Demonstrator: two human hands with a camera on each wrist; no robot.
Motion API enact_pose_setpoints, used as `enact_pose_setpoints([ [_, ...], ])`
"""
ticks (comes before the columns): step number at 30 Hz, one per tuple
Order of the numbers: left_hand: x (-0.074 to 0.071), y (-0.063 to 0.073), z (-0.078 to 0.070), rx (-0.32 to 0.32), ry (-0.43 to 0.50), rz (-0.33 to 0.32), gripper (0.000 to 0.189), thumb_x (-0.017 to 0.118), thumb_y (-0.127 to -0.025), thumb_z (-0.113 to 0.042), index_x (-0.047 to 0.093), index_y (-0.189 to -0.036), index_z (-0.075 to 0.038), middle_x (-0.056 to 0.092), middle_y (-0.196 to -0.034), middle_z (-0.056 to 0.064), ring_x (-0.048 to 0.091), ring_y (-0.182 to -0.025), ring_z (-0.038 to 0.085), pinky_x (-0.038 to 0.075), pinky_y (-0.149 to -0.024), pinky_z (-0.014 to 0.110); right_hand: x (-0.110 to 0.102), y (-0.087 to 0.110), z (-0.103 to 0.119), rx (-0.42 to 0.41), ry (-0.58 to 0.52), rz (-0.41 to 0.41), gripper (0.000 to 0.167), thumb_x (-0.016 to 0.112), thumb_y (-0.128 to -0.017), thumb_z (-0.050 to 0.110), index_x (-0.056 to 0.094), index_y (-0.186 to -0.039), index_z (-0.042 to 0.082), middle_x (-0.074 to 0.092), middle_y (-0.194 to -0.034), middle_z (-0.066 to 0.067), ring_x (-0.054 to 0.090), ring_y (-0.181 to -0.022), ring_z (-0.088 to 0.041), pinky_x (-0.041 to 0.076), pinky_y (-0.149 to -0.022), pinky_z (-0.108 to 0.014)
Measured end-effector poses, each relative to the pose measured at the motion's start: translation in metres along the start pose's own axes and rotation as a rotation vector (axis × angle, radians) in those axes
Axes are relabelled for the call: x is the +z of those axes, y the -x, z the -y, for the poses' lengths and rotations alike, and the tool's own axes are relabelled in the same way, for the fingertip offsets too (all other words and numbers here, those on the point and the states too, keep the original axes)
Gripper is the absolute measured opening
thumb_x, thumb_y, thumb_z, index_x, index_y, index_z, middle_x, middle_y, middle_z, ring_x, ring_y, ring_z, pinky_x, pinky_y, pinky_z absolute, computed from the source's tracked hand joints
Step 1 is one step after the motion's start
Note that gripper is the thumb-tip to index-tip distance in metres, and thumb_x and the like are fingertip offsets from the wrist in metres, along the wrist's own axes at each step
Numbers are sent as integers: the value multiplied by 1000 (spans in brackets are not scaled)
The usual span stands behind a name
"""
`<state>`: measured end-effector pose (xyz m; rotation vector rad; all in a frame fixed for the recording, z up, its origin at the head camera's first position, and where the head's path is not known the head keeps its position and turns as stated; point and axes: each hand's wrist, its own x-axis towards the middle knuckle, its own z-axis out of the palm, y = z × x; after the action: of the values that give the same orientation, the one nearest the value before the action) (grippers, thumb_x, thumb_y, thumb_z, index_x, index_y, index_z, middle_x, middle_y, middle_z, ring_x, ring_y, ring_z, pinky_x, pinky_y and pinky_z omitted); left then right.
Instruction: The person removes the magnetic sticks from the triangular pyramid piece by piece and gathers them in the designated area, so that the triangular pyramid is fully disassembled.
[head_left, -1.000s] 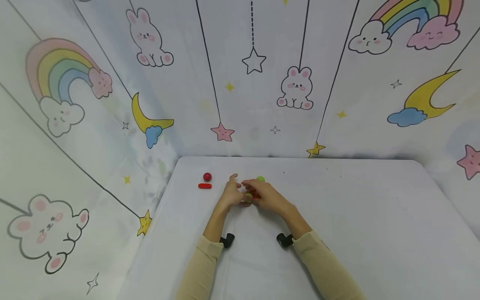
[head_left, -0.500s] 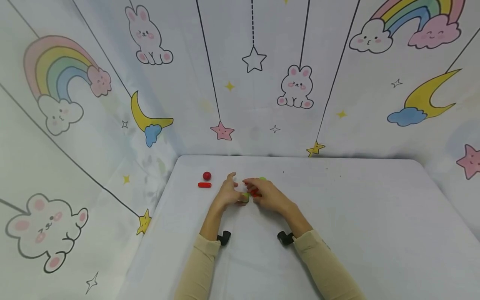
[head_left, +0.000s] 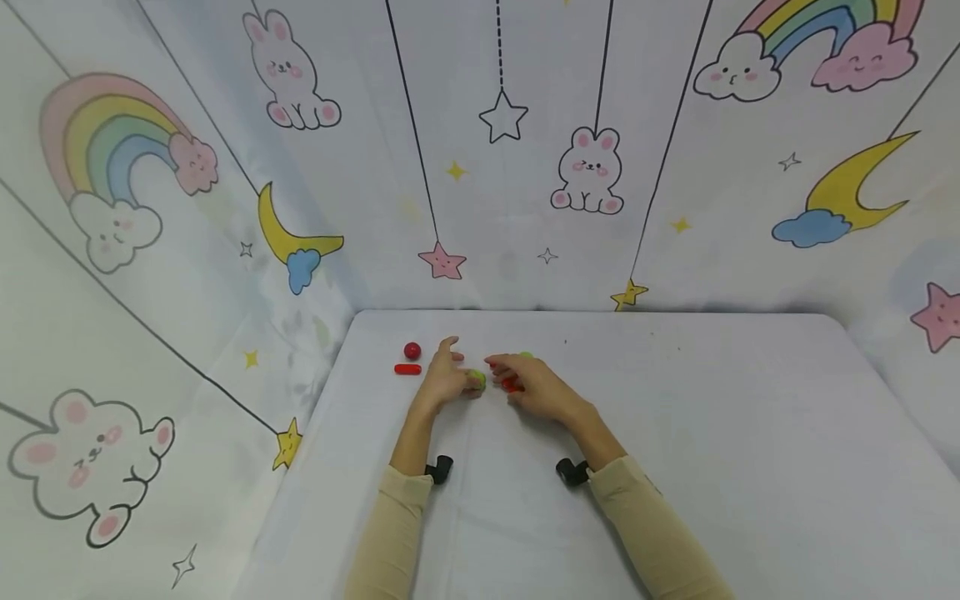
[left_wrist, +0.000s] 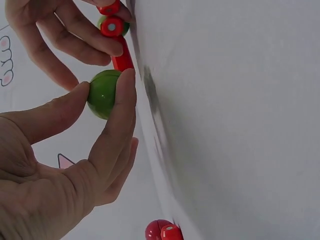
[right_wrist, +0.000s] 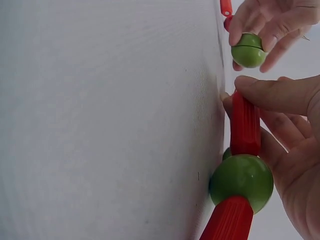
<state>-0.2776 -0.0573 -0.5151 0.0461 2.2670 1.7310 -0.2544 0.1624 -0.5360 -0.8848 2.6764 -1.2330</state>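
Held ball (left_wrist: pixel 102 95) between my left fingers (left_wrist: pixel 126 95): green, ringed by a thin dark line.
Fluted rod (right_wrist: pixel 245 125) at my right fingers (right_wrist: pixel 275 95): red.
Joined ball (right_wrist: pixel 241 181) at its other end: the same green.
Next rod (right_wrist: pixel 228 221) past that: red again.
Loose ball (head_left: pixel 412 351) off to my left: solid red.
Loose rod (head_left: pixel 407 369) beside it: red, with a pale dot on its end.
My sleeves (head_left: pixel 388 533): plain beige.
Desk (head_left: pixel 735 458): plain white.
Backdrop (head_left: pixel 510 208): white, printed with pink-eared rabbits (head_left: pixel 588 173), pink and yellow stars (head_left: pixel 442 261), and rainbows (head_left: pixel 112 108) in pink, yellow, green and blue.
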Motion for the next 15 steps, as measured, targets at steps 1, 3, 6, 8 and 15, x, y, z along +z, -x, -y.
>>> enact_pose_setpoints([
  [1, -2, -1, -1, 7, 4, -6, 98, 76, -83, 14, 22, -163, -5, 43, -151, 30, 67, -114, 38, 63, -81, 44, 0, 0, 0, -2, 4, -1, 71, 72, -87, -16, 52, -151, 8, 66, -134, -13, 66, -118, -20, 55, -98, -38],
  [3, -6, -3, -3, 18, 12, -14, 95, 74, -85, 14, 24, -163, -6, 43, -152, 29, 65, -119, 39, 62, -84, 46, 0, -1, 1, -7, 8, -1, 72, 71, -87, -18, 52, -151, 9, 66, -134, -13, 66, -118, -21, 55, -98, -38],
  [6, -12, -7, -6, 30, 16, -27, 90, 73, -86, 13, 28, -161, -6, 44, -152, 28, 62, -122, 41, 61, -86, 47, 1, -2, 2, -13, 11, -3, 72, 69, -87, -19, 52, -151, 10, 66, -135, -12, 66, -119, -21, 56, -96, -37],
  [8, -16, -11, -7, 35, 23, -30, 88, 72, -86, 13, 30, -160, -6, 44, -152, 29, 61, -124, 41, 61, -86, 48, 1, -2, 3, -14, 14, -4, 73, 68, -86, -19, 53, -151, 12, 66, -135, -11, 66, -119, -21, 56, -96, -37],
  [15, -25, -24, 0, 22, 26, -117, 83, 70, -85, 13, 34, -158, -4, 45, -150, 28, 65, -108, 35, 61, -87, 49, 2, 0, 2, 2, 23, -2, 73, 69, -88, -17, 53, -151, 16, 66, -136, -11, 65, -121, -21, 55, -96, -37],
])
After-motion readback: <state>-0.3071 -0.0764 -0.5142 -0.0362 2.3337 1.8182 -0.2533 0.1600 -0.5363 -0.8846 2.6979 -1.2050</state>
